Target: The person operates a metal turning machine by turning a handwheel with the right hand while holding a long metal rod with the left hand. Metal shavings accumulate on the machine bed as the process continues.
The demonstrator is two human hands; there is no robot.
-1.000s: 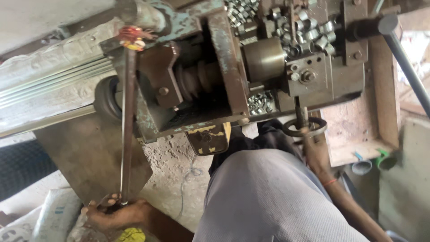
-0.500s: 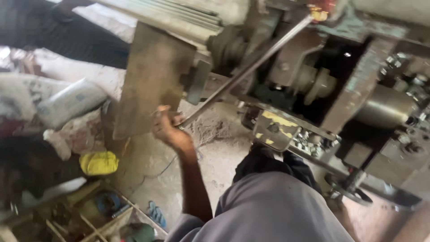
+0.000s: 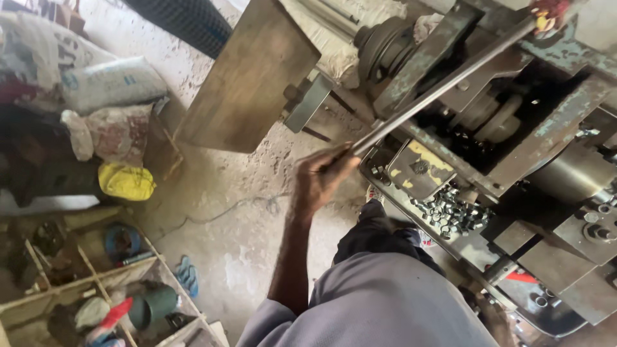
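Curling tight around the lower end of a long steel rod (image 3: pixel 443 90), the fingers of the left hand (image 3: pixel 321 177) grip it, and the rod slants up to the right into the worn metal machine (image 3: pixel 514 128). A heap of small nuts (image 3: pixel 450 215) lies in the machine's tray just below. The right hand is out of sight. Sacks (image 3: pixel 96 83) and a yellow bag (image 3: pixel 125 181) sit on the dusty floor to the left
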